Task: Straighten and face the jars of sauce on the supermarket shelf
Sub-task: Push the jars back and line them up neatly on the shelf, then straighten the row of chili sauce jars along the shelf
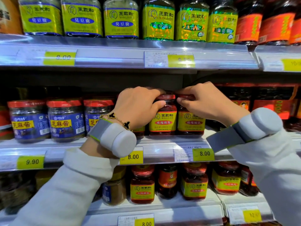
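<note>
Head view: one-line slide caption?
Left hand and right hand each grip a red-lidded jar's cap on the middle shelf, yellow labels facing forward.

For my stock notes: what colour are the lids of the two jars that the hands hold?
Red; the head view shows both lids clearly.

A supermarket aisle: tiered grey metal shelves point(114, 61) carry rows of labelled glass sauce jars point(65, 119), with yellow price tags point(203, 154) clipped along their edges.
</note>
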Motion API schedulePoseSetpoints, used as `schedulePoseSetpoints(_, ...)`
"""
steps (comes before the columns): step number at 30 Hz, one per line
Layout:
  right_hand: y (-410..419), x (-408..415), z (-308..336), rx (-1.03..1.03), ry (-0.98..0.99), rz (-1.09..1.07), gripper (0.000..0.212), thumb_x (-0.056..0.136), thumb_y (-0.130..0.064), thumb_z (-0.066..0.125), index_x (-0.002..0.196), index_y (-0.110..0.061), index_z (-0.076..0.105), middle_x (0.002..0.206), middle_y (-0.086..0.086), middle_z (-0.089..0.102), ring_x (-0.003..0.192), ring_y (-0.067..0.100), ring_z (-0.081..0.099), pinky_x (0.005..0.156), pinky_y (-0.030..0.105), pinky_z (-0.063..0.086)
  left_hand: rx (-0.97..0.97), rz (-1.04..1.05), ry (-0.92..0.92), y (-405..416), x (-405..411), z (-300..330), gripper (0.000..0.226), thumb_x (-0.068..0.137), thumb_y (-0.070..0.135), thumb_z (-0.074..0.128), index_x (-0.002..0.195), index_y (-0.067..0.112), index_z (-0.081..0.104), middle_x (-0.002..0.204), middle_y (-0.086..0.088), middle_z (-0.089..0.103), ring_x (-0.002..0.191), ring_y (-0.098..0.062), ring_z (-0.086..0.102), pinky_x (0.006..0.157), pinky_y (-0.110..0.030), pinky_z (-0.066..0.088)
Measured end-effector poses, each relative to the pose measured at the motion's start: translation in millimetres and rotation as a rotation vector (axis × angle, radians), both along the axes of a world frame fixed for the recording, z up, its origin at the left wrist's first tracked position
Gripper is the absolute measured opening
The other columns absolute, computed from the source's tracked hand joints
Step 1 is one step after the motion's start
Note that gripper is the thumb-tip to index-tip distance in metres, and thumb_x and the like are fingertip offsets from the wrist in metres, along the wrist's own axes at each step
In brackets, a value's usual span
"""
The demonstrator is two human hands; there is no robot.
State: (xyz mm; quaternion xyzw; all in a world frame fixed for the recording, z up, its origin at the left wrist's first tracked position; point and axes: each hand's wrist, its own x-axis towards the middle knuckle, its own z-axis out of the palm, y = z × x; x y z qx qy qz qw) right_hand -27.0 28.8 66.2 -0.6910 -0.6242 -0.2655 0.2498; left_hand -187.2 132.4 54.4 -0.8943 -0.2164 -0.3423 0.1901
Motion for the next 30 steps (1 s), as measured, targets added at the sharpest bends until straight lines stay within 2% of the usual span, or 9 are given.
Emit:
schedulePoseSetpoints(4, -2, -1, -6, 0.026, 0.02, -0.012, 0.032, 0.088, -0.033, 0.051, 0.116, -0.022, 0.062, 0.107, 0.009, 0.07, 0.107, 0.032, 0.058, 0.088, 0.042, 0.048, 0.022, -0.01, 0.004, -1, 2, -1, 0.039, 0.093, 0.047, 0.034, 0.126, 0.032, 0.047, 0.118, -0.001, 0.061, 0.105, -0.026, 0.057, 0.071, -0.03, 0.03)
schedulePoseSetpoints(8, -2, 3, -14, 0.028, -0.018, -0.02, 0.036, 0.091, -0.032, 0.046, 0.117, -0.011, 0.058, 0.111, 0.015, 0.066, 0.109, 0.033, 0.055, 0.091, 0.041, 0.042, 0.034, -0.009, 0.003, -1, 2, -2, 0.039, 0.094, 0.046, 0.033, 0.127, 0.031, 0.047, 0.115, -0.002, 0.063, 0.102, -0.026, 0.058, 0.071, -0.032, 0.032)
schedulePoseSetpoints(11, -3, 3, -22, 0.098, -0.006, -0.003, 0.038, 0.094, -0.029, 0.044, 0.126, -0.012, 0.052, 0.121, 0.015, 0.061, 0.114, 0.031, 0.051, 0.096, 0.034, 0.034, 0.027, 0.008, 0.011, -3, 1, -4, 0.038, 0.095, 0.043, 0.031, 0.128, 0.029, 0.045, 0.113, -0.002, 0.063, 0.103, -0.026, 0.057, 0.083, -0.037, 0.037)
schedulePoseSetpoints(14, -10, 7, -32, 0.191, 0.033, -0.014, 0.041, 0.095, -0.029, 0.041, 0.132, -0.012, 0.046, 0.127, 0.013, 0.056, 0.117, 0.03, 0.046, 0.095, 0.032, 0.031, 0.011, 0.013, -0.022, -6, 3, -7, 0.037, 0.095, 0.039, 0.033, 0.13, 0.031, 0.041, 0.116, -0.001, 0.061, 0.11, -0.023, 0.054, 0.097, -0.04, 0.031)
schedulePoseSetpoints(19, -27, 17, -47, 0.262, 0.051, 0.053, 0.042, 0.092, -0.012, 0.041, 0.133, -0.004, 0.043, 0.13, 0.014, 0.052, 0.121, 0.028, 0.042, 0.098, 0.021, 0.025, 0.017, -0.154, -0.105, -27, 19, -16, 0.042, 0.092, 0.033, 0.044, 0.134, 0.031, 0.041, 0.132, 0.007, 0.053, 0.124, -0.017, 0.044, 0.099, -0.035, 0.028)
schedulePoseSetpoints(22, -40, 32, -53, 0.273, 0.05, 0.044, 0.048, 0.084, -0.008, 0.041, 0.132, -0.003, 0.043, 0.128, 0.015, 0.053, 0.117, 0.03, 0.046, 0.096, 0.026, 0.03, 0.008, -0.259, -0.131, -47, 40, -20, 0.043, 0.089, 0.027, 0.049, 0.132, 0.023, 0.045, 0.135, 0.005, 0.051, 0.128, -0.016, 0.04, 0.103, -0.032, 0.028)
schedulePoseSetpoints(24, -49, 46, -60, 0.286, 0.02, 0.034, 0.048, 0.079, -0.002, 0.045, 0.127, -0.003, 0.05, 0.122, 0.015, 0.058, 0.111, 0.033, 0.05, 0.093, 0.031, 0.035, 0.009, -0.304, -0.199, -62, 55, -23, 0.041, 0.087, 0.019, 0.052, 0.128, 0.016, 0.051, 0.132, 0.0, 0.054, 0.13, -0.016, 0.041, 0.106, -0.028, 0.026)
schedulePoseSetpoints(26, -55, 57, -68, 0.331, 0.03, 0.047, 0.045, 0.073, -0.001, 0.044, 0.115, -0.002, 0.06, 0.112, 0.015, 0.063, 0.105, 0.034, 0.056, 0.091, 0.033, 0.04, -0.019, -0.343, -0.301, -76, 66, -29, 0.038, 0.082, 0.011, 0.054, 0.12, 0.01, 0.057, 0.124, -0.006, 0.06, 0.123, -0.02, 0.049, 0.103, -0.024, 0.028)
schedulePoseSetpoints(30, -78, 87, -78, 0.401, 0.003, 0.153, 0.036, 0.068, -0.008, 0.037, 0.086, -0.001, 0.068, 0.087, 0.012, 0.068, 0.085, 0.032, 0.06, 0.081, 0.031, 0.042, -0.206, -0.402, -0.465, -112, 111, -47, 0.042, 0.079, 0.008, 0.056, 0.121, 0.01, 0.057, 0.121, -0.005, 0.06, 0.112, -0.019, 0.056, 0.096, -0.03, 0.042)
